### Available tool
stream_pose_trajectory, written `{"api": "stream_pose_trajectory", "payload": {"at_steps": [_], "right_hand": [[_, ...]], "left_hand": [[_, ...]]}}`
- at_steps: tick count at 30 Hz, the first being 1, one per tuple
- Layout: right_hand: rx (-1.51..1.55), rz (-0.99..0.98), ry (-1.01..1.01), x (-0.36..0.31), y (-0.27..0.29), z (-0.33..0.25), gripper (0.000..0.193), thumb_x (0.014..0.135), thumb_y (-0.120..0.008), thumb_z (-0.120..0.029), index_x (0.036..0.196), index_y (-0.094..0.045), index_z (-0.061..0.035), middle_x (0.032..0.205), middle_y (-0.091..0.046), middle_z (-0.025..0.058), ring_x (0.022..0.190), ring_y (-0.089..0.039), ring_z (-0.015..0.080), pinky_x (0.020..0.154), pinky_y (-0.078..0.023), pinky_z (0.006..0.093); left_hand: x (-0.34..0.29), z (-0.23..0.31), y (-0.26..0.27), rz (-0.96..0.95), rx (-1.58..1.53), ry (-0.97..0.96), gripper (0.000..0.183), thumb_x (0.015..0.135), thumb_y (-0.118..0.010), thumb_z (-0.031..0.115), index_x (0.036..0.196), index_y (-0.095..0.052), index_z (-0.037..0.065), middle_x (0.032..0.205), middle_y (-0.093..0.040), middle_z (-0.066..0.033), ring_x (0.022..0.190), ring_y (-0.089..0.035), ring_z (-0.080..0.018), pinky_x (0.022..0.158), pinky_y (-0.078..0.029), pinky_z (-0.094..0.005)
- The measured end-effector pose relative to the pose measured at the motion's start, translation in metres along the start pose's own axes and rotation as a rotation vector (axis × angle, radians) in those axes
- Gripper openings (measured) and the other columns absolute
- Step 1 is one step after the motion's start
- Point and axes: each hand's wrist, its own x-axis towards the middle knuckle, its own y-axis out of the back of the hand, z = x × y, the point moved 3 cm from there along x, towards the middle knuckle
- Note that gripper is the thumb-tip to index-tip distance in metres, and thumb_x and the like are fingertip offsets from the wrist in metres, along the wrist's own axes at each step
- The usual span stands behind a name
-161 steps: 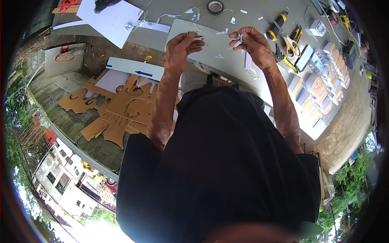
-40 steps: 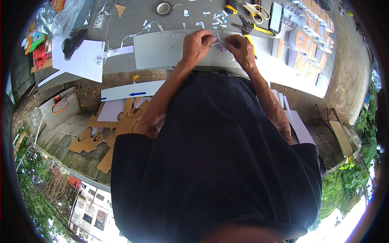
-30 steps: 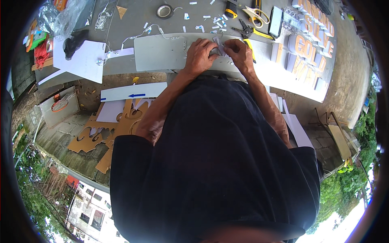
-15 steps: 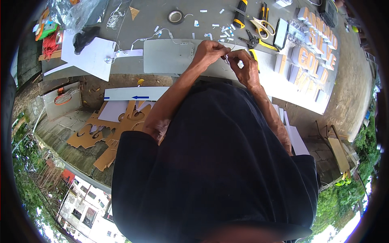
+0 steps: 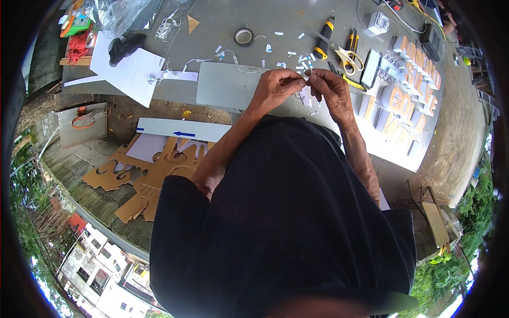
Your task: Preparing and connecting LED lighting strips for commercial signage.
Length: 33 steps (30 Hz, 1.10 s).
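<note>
At the table edge, my left hand and my right hand meet fingertip to fingertip. Both pinch a thin white wire, and its end is too small to make out. A string of small white modules on wire runs along the table toward my left hand. Pale loose pieces show just below my fingers. A light grey panel lies beside my left wrist. Small white and blue scraps are scattered beyond my hands.
Scissors, a yellow-black utility knife, yellow-handled pliers and a phone lie to the right. Block letters stand on a white sheet. A tape roll sits farther back. Cut brown board lies below the table's left side.
My view has shifted, so the table sits lower in it. My fingertips have come together, and my right hand has turned upward beside my left.
</note>
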Motion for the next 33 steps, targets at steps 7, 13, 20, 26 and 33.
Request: {"api": "stream_pose_trajectory", "payload": {"at_steps": [7, 13, 20, 26, 33], "right_hand": [[0.036, -0.048, 0.007, 0.007, 0.0, 0.0, 0.028, 0.093, -0.071, -0.027, 0.105, -0.071, -0.0017, 0.079, -0.065, -0.0016, 0.068, -0.055, 0.0055, 0.06, -0.042, 0.0222], [0.031, -0.049, 0.028, 0.007, -0.002, 0.003, 0.022, 0.09, -0.075, -0.023, 0.099, -0.07, -0.003, 0.079, -0.066, -0.0005, 0.068, -0.056, 0.0057, 0.06, -0.041, 0.0222], [0.07, 0.127, 0.17, 0.037, 0.034, -0.006, 0.017, 0.095, -0.068, -0.018, 0.1, -0.066, -0.0017, 0.082, -0.067, 0.0051, 0.068, -0.06, 0.01, 0.06, -0.045, 0.0242], [0.063, 0.256, 0.33, 0.087, 0.093, -0.035, 0.017, 0.098, -0.066, -0.017, 0.101, -0.067, -0.0004, 0.091, -0.071, 0.01, 0.077, -0.069, 0.0153, 0.065, -0.053, 0.0255], [0.139, 0.235, 0.415, 0.138, 0.102, -0.039, 0.026, 0.099, -0.062, -0.012, 0.114, -0.058, 0.0081, 0.108, -0.068, 0.0227, 0.098, -0.071, 0.0319, 0.081, -0.061, 0.035]], "left_hand": [[-0.007, -0.006, 0.005, 0.024, 0.021, -0.006, 0.023, 0.091, -0.073, 0.016, 0.101, -0.072, -0.004, 0.086, -0.073, -0.0072, 0.079, -0.067, -0.0118, 0.071, -0.052, -0.0258], [-0.008, -0.009, 0.003, 0.028, 0.048, -0.011, 0.02, 0.089, -0.075, 0.016, 0.099, -0.073, -0.002, 0.086, -0.073, -0.008, 0.078, -0.068, -0.0119, 0.073, -0.053, -0.0258], [-0.026, -0.033, 0.062, 0.376, -0.121, 0.126, 0.018, 0.089, -0.074, 0.015, 0.099, -0.072, 0.0, 0.08, -0.071, -0.0057, 0.072, -0.065, -0.0107, 0.067, -0.052, -0.0261], [-0.078, -0.082, 0.24, 1.216, 0.648, -0.142, 0.032, 0.074, -0.074, 0.003, 0.105, -0.068, 0.006, 0.09, -0.067, -0.0098, 0.08, -0.066, -0.0268, 0.076, -0.053, -0.0394], [-0.085, -0.086, 0.315, 1.134, 1.186, 0.011, 0.037, 0.07, -0.075, 0.015, 0.106, -0.069, 0.013, 0.099, -0.069, -0.0091, 0.098, -0.059, -0.0333, 0.086, -0.046, -0.0459]]}}
